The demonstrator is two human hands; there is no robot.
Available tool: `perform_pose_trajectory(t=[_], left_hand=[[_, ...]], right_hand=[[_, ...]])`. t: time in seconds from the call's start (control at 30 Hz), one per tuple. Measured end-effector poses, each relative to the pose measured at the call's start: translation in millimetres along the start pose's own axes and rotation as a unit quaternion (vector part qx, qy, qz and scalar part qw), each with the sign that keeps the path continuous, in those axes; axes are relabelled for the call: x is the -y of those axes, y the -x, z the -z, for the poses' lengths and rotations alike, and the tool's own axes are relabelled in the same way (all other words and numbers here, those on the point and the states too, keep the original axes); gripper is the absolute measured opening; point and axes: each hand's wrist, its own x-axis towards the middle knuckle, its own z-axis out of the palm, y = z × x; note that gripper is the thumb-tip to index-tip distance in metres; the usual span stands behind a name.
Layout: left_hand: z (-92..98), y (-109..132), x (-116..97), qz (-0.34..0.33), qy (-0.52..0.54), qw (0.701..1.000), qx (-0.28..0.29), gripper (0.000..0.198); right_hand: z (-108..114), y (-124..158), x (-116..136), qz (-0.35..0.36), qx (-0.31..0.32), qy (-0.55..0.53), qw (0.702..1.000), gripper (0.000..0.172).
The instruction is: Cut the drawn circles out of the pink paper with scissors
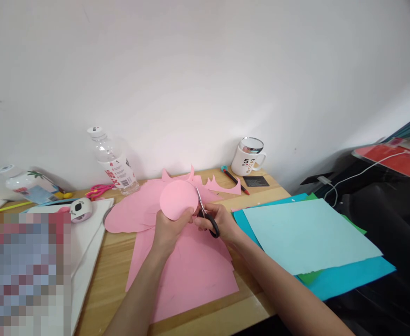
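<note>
A round piece of pink paper [177,199] is held up by my left hand [170,228], its thumb pressed on the lower right edge. My right hand [219,220] is closed around the black handles of a pair of scissors [212,226]. The metal blades point up and away along the right edge of the round piece. Below both hands lie pink paper sheets [191,284], with a large rounded pink cutout [128,213] to the left. Curved pink scraps [226,187] lie behind and to the right.
A clear bottle [116,163] and a second bottle [30,184] stand by the wall, with pink scissors [100,190] nearby. A white mug [247,157], a dark pen [235,179] and a black card [256,181] are at the back right. Light blue paper [310,238] overhangs the table's right side.
</note>
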Motion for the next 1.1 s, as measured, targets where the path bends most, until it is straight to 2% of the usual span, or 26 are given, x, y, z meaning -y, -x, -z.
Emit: perform_pose_trajectory(t=[0.2, 0.73, 0.87, 0.97, 1.1], left_hand=[[0.0, -0.6, 1.4, -0.014, -0.002, 1.0, -0.001, 0.022], [-1.8, -0.1, -1.9, -0.003, 0.018, 0.999, -0.028, 0.027], [-2.3, -0.1, -0.9, 0.007, 0.027, 0.997, -0.066, 0.019], [-3.5, -0.1, 0.2, 0.027, 0.029, 0.996, -0.083, 0.028], [-4.6, 0.5, 0.3, 0.042, 0.032, 0.997, -0.065, 0.034]], right_hand=[[0.2, 1.4, 0.6, 0.009, 0.008, -0.004, 1.0, 0.025], [-0.7, 3.7, -0.2, -0.008, 0.012, 0.018, 1.0, 0.026], [-3.6, 5.6, 1.3, -0.029, 0.02, 0.012, 0.999, 0.025], [-5.0, 5.1, 1.9, -0.035, 0.022, 0.01, 0.999, 0.028], [-3.7, 3.5, 5.1, -0.013, 0.024, -0.009, 1.0, 0.036]])
